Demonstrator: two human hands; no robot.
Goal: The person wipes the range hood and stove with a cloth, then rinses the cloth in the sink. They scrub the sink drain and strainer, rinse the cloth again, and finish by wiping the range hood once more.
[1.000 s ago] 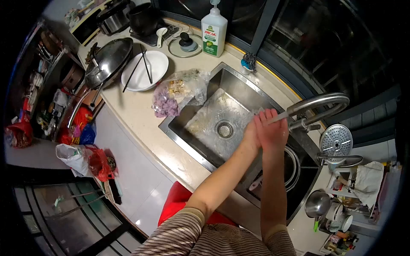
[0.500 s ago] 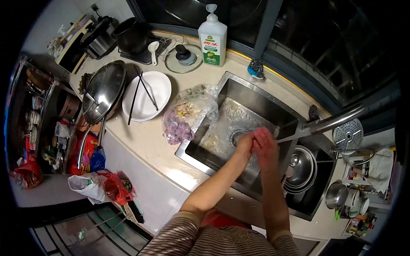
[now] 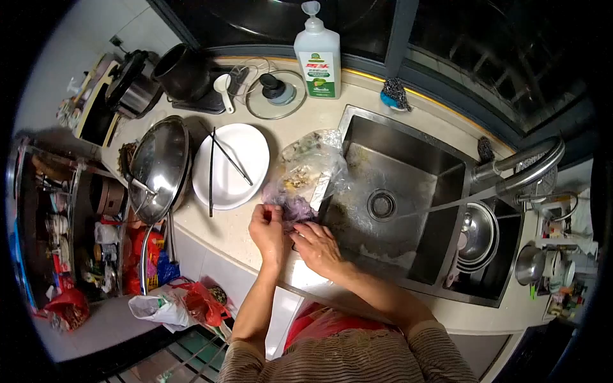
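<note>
A clear plastic bag (image 3: pixel 305 173) with purple and yellowish scraps in it lies on the counter against the sink's left rim. My left hand (image 3: pixel 267 231) is closed, pinching the near edge of the bag beside the purple part. Lower right of it, my right hand (image 3: pixel 318 247) touches the same edge with its fingers stretched out and slightly apart. Just right of the bag is the steel sink (image 3: pixel 408 246), with water running from the tap (image 3: pixel 533 172) toward its drain (image 3: pixel 382 204).
On the left stand a white bowl (image 3: pixel 223 191) with black chopsticks (image 3: pixel 212 172) across it and a lidded wok (image 3: pixel 163 163). Behind are a glass lid (image 3: pixel 255 105) and a pump bottle (image 3: pixel 318 67). Steel bowls (image 3: pixel 479 236) fill the right basin.
Both hands have left the water stream in the sink and moved left to the bag's near edge. My left hand has closed on the bag. The view has shifted; the water still runs.
</note>
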